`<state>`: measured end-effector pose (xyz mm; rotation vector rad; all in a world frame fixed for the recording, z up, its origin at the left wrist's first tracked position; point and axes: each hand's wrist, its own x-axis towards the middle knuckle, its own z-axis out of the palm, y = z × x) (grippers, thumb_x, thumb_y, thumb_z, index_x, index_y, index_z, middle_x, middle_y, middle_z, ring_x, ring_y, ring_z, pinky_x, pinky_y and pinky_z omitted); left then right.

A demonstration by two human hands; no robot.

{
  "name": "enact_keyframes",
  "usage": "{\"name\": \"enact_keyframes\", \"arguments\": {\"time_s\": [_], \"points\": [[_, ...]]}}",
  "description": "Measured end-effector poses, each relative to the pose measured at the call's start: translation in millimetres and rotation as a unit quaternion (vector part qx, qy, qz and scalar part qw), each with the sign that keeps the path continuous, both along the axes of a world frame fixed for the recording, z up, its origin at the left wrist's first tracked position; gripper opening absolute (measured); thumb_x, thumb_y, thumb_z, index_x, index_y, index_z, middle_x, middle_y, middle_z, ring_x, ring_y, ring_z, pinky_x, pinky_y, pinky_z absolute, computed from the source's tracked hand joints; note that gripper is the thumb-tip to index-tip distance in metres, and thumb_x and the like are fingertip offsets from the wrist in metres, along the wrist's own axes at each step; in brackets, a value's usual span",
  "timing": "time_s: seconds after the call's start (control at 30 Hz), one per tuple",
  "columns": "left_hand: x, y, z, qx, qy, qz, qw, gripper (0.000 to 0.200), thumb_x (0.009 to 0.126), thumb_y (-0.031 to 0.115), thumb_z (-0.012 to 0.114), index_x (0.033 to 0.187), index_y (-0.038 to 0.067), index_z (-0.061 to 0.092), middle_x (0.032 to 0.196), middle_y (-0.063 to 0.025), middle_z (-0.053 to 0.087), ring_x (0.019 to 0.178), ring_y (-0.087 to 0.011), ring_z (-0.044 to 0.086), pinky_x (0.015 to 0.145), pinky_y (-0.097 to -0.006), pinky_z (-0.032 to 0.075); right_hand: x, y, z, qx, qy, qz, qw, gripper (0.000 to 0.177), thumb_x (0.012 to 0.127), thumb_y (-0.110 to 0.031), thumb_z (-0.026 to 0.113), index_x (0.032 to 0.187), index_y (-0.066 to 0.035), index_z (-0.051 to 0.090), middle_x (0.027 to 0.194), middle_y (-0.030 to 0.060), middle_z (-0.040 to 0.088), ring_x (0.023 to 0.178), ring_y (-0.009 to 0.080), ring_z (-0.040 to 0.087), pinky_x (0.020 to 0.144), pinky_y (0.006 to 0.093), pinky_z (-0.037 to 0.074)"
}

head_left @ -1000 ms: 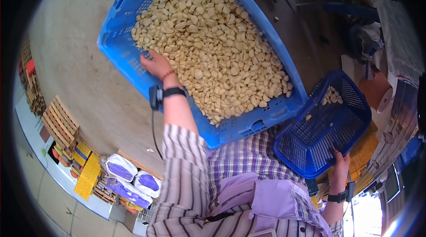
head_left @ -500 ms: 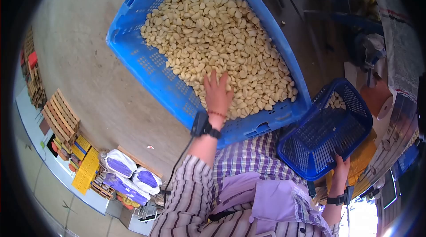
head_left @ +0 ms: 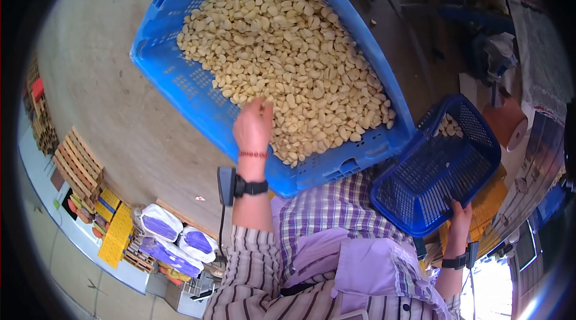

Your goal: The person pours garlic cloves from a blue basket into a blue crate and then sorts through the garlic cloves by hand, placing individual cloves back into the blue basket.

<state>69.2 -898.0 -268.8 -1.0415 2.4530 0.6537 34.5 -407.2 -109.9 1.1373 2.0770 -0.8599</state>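
Our pale pieces (head_left: 312, 74) lie heaped in the light blue crate (head_left: 180, 95), touching or just beyond our left hand (head_left: 252, 128), its blurred fingers curled together; we cannot tell whether they pinch anything. Our right hand (head_left: 459, 219) grips the dark blue basket (head_left: 441, 179). Leftward of our left hand spreads grey floor (head_left: 126, 110), with wooden pallets (head_left: 80, 161) and wrapped bundles (head_left: 162, 224) farther off.
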Motion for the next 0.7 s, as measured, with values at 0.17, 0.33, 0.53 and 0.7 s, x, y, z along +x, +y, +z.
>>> {"name": "enact_keyframes", "arguments": {"time_s": [0.17, 0.33, 0.53, 0.7], "points": [[-31, -12, -67, -0.050, 0.142, 0.027, 0.988, 0.034, 0.087, 0.032, 0.065, 0.107, 0.004, 0.067, 0.093, -0.0165, 0.069, 0.088, -0.0336, 0.066, 0.075, -0.0406, 0.051, 8, 11, -9, -0.009, 0.044, -0.011, 0.999, 0.039, 0.090, -0.010, 0.049, 0.128, -0.001, 0.051, 0.118, 0.0116, 0.062, 0.101, 0.0210, 0.062, 0.089, 0.0315, 0.049], [-89, -17, -89, -0.012, 0.142, 0.133, 0.981, 0.046, 0.082, 0.040, 0.069, 0.107, 0.002, 0.066, 0.092, -0.0172, 0.070, 0.089, -0.0342, 0.066, 0.077, -0.0413, 0.051, 12, 10, -6, 0.013, 0.041, -0.012, 0.999, 0.039, 0.090, -0.010, 0.050, 0.127, -0.001, 0.052, 0.118, 0.0114, 0.062, 0.102, 0.0205, 0.062, 0.089, 0.0309, 0.050], [-110, -25, -121, -0.065, 0.087, 0.055, 0.993, 0.051, 0.079, 0.037, 0.072, 0.110, -0.002, 0.061, 0.085, -0.0215, 0.069, 0.080, -0.0345, 0.069, 0.068, -0.0445, 0.054, 13, 13, -7, -0.011, 0.007, -0.020, 1.000, 0.044, 0.091, -0.017, 0.050, 0.132, -0.001, 0.049, 0.127, 0.0142, 0.058, 0.116, 0.0256, 0.054, 0.105, 0.0373, 0.037], [-73, -55, -110, 0.321, 0.225, 0.352, 0.850, 0.046, 0.086, 0.027, 0.064, 0.122, -0.001, 0.056, 0.092, -0.0092, 0.067, 0.079, -0.0183, 0.066, 0.060, -0.0309, 0.053, 8, 5, -3, 0.010, -0.005, -0.026, 1.000, 0.041, 0.090, -0.014, 0.049, 0.129, -0.002, 0.051, 0.124, 0.0131, 0.060, 0.113, 0.0238, 0.056, 0.104, 0.0355, 0.037]]}}
